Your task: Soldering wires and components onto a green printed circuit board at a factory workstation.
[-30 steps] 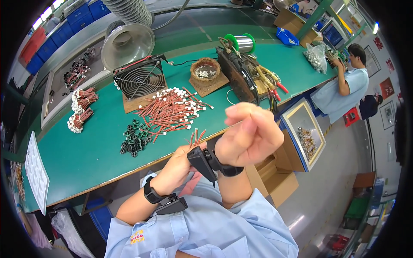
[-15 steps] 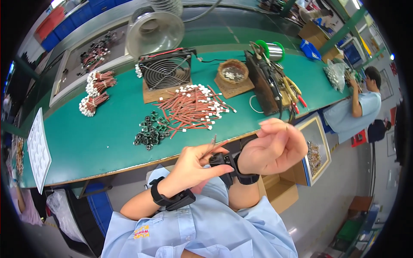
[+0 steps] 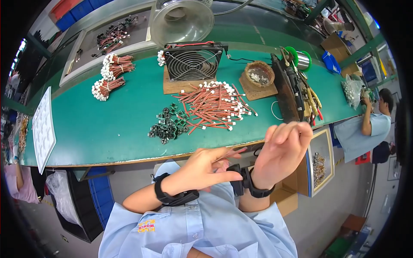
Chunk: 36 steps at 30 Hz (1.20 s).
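Note:
In front of my body, my left hand [image 3: 198,171] reaches across to my right wrist. Its thumb lies against the black box-shaped device [image 3: 235,178] strapped there, and its fingers are partly hidden behind it. My right hand [image 3: 285,148] is raised just past the table edge, fingers loosely bent and apart, with nothing visible in it. A black strap [image 3: 165,191] with a similar device circles my left wrist. Beyond my hands, a heap of red-brown wires with white connectors [image 3: 215,105] lies beside a pile of small black-and-green parts [image 3: 167,125].
Behind the wires stands a black fan [image 3: 192,63] on a wooden board. A round bowl [image 3: 259,74], a solder-wire spool [image 3: 302,60] and pliers [image 3: 316,99] are to the right. Bundled wires [image 3: 112,68] and a white tray [image 3: 43,129] are left. A co-worker [image 3: 365,129] sits far right.
The view has shifted, so the table things appear farther right. My left thumb remains at the right wrist device. The right hand's fingers have uncurled somewhat.

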### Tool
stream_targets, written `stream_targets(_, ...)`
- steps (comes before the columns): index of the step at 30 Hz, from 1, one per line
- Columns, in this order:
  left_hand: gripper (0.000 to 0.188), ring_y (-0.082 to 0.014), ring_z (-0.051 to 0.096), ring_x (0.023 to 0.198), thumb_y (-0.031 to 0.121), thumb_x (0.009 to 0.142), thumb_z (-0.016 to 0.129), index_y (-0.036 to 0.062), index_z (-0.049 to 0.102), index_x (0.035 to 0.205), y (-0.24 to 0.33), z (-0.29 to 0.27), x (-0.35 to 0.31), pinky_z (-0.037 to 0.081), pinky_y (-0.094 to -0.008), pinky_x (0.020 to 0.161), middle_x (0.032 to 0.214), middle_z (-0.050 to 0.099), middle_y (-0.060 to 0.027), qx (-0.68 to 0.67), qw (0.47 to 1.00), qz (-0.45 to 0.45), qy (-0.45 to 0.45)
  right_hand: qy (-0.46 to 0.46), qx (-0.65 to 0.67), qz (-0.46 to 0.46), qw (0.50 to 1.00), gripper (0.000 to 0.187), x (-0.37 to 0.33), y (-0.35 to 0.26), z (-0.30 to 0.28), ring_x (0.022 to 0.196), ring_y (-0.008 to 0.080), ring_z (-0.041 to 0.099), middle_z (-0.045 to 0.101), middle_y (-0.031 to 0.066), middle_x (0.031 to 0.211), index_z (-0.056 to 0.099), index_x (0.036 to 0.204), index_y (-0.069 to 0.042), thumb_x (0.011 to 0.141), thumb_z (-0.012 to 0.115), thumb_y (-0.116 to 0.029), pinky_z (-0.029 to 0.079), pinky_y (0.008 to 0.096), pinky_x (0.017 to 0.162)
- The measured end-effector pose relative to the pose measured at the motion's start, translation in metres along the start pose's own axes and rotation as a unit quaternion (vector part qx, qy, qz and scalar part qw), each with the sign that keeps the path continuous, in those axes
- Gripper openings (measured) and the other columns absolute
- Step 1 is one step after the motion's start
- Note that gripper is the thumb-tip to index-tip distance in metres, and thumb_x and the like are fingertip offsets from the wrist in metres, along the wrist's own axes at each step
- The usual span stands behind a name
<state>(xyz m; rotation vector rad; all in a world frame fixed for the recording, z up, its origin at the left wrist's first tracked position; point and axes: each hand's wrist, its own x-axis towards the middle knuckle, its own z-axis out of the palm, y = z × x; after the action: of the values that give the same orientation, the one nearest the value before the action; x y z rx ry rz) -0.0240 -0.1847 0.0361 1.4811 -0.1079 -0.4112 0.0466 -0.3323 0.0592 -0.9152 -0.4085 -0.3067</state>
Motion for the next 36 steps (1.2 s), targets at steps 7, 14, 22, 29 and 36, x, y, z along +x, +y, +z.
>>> stream_targets(7, 0.027, -0.0079, 0.050, 0.066, 0.003, 0.087, 0.054, -0.0019, 0.057, 0.114, 0.000, -0.027, -0.027, 0.042, -0.0249, 0.059, 0.077, 0.059, -0.0022, -0.030, 0.996, 0.079, 0.009, -0.356, -0.264, 0.096, 0.891, 0.037, -0.021, 0.014, -0.003, 0.090, 0.0216, 0.057, 0.060, 0.0135, 0.110, 0.059, 0.111, 0.001, 0.086, 0.058, -0.027, 0.044, 0.0325, 0.080)
stream_targets(14, 0.022, -0.0254, 0.062, 0.077, 0.013, 0.095, 0.046, -0.0019, 0.055, 0.108, -0.008, -0.028, -0.035, 0.047, -0.0340, 0.065, 0.084, 0.063, -0.0121, 0.124, 0.979, 0.145, 0.072, -0.410, -0.202, 0.164, 0.874, 0.032, -0.034, 0.034, 0.025, 0.099, 0.0236, 0.056, 0.062, 0.0131, 0.114, 0.065, 0.107, 0.001, 0.088, 0.055, -0.022, 0.043, 0.0349, 0.086)
stream_targets(22, 0.027, -0.0272, 0.061, 0.079, 0.015, 0.095, 0.046, 0.0000, 0.053, 0.116, -0.007, -0.046, -0.035, 0.047, -0.0348, 0.066, 0.095, 0.062, -0.0131, 0.071, 0.997, 0.026, -0.009, -0.342, -0.106, 0.262, 0.896, 0.021, -0.031, 0.039, 0.018, 0.092, 0.0196, 0.058, 0.063, 0.0137, 0.108, 0.068, 0.103, -0.002, 0.088, 0.055, -0.009, 0.047, 0.0317, 0.081)
stream_targets(29, 0.019, -0.0289, 0.057, 0.069, 0.017, 0.094, 0.049, -0.0003, 0.055, 0.098, -0.001, -0.052, -0.036, 0.045, -0.0369, 0.061, 0.081, 0.058, -0.0137, 0.229, 0.970, 0.085, 0.013, -0.327, -0.118, 0.357, 0.867, 0.012, -0.029, 0.027, -0.006, 0.073, 0.0129, 0.059, 0.062, 0.0124, 0.088, 0.067, 0.093, 0.001, 0.083, 0.061, -0.001, 0.050, 0.0224, 0.060)
stream_targets(36, 0.019, -0.0333, 0.053, 0.063, 0.019, 0.090, 0.054, 0.0024, 0.052, 0.083, 0.006, -0.051, -0.053, 0.042, -0.0419, 0.057, 0.070, 0.053, -0.0126, 0.306, 0.946, 0.073, 0.074, -0.316, -0.181, 0.343, 0.866, 0.002, -0.024, 0.017, 0.008, 0.065, 0.0152, 0.062, 0.063, 0.0109, 0.077, 0.060, 0.085, 0.004, 0.083, 0.061, 0.004, 0.051, 0.0253, 0.060)
